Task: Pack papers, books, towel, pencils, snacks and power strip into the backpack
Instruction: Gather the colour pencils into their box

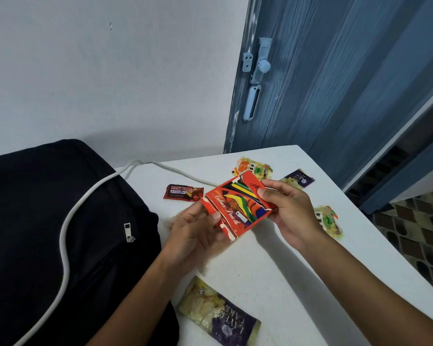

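Observation:
A red box of colour pencils (238, 208) is held above the white table (273, 265), its flap end open and pencil tips showing. My left hand (195, 233) grips its lower left end. My right hand (288, 208) pinches the upper right end by the flap. The black backpack (35, 233) lies on the left, zipper pull (128, 232) showing. A white power cord (65, 236) runs over the backpack onto the table. Snacks lie around: a Many Bars packet (183, 192), a layer cake packet (220, 318) near me, another layer cake packet (299, 181).
Two yellow snack packets lie on the table, one far (253, 168) and one at the right edge (329, 221). The table's right edge drops to a patterned floor (420, 240). A blue folding door (335, 83) stands behind the table; a pale wall is at left.

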`<state>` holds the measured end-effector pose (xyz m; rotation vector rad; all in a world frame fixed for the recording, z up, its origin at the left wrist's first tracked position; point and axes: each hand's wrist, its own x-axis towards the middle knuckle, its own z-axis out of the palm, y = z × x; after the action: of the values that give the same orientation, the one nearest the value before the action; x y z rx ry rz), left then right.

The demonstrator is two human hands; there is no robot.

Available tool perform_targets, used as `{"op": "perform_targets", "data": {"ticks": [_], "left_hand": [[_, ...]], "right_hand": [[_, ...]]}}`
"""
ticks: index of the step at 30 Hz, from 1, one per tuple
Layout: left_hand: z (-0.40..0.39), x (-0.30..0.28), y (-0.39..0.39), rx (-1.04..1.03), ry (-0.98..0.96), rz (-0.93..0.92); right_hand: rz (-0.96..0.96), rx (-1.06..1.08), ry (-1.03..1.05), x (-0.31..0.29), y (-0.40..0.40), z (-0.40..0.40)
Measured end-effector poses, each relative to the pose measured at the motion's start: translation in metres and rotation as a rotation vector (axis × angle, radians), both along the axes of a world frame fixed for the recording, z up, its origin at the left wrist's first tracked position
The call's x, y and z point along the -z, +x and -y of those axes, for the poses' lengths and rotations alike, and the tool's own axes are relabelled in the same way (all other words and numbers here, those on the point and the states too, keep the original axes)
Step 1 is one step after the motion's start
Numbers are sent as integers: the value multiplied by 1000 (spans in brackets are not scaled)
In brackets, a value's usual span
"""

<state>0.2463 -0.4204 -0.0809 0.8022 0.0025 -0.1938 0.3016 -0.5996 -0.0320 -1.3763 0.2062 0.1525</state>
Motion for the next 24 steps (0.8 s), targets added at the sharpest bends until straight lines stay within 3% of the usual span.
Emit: {"op": "perform_targets", "data": {"ticks": [6,13,19,24], "left_hand": [[3,-1,0,-66,29,-40],[10,0,-3,-347,204,-84],[8,-2,-4,-292,149,-13],[6,-1,-4,-237,247,69]], "right_hand": [[61,11,-60,3,-3,-1],[244,65,-161,3,-10,-4],[207,123,-126,7,-11,-7],[172,136,-77,5,-10,-6]]}}
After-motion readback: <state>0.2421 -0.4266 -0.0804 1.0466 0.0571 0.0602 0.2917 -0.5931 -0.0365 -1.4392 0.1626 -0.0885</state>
